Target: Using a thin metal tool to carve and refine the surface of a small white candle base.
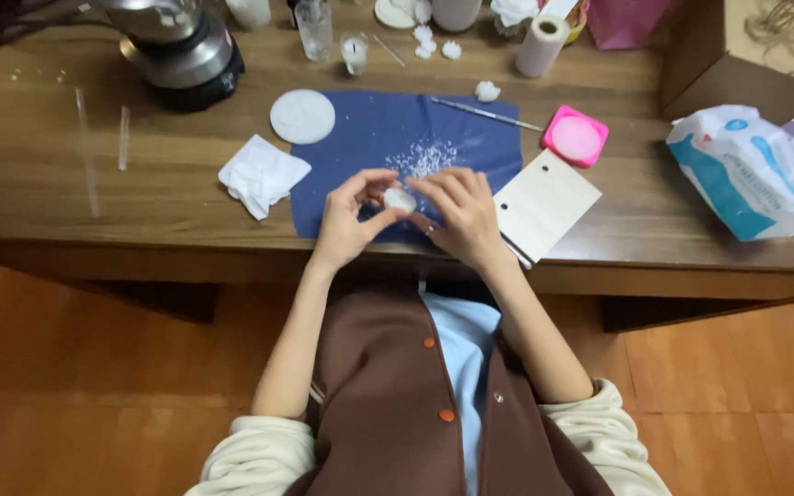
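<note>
White, small, roundish waxy piece [400,198] sits between both hands over the near edge of a dark blue rectangular mat [470,138] on the brown wooden bench [39,174]. Left hand [349,220]: thumb and fingers curl round the piece's left side, grip clamped on it. Right hand [459,213]: fingertips touch the piece's right and top edge, so this grip is also closed on it; palm faces down. Most of the piece is covered by fingers, and its exact shape cannot be made out. White crumbs [423,158] lie scattered on the mat just beyond the hands. White round disc [302,117] overlaps the mat's far left corner; crumpled white tissue [262,174] lies just left of the mat. Thin metal tool [484,113] lies along the mat's far right edge. Pink square mould with pale filling [575,137] stands right of the mat; pale rectangular wooden board [545,204] lies near the right wrist. White soft package with blue and teal print [746,174] lies at the bench's right end; its lettering is too small to resolve. Brown cardboard box [719,55] sits beyond it, cut off by the frame. Metal pot on a dark base [176,46] at far left is likewise cut off at the top.
</note>
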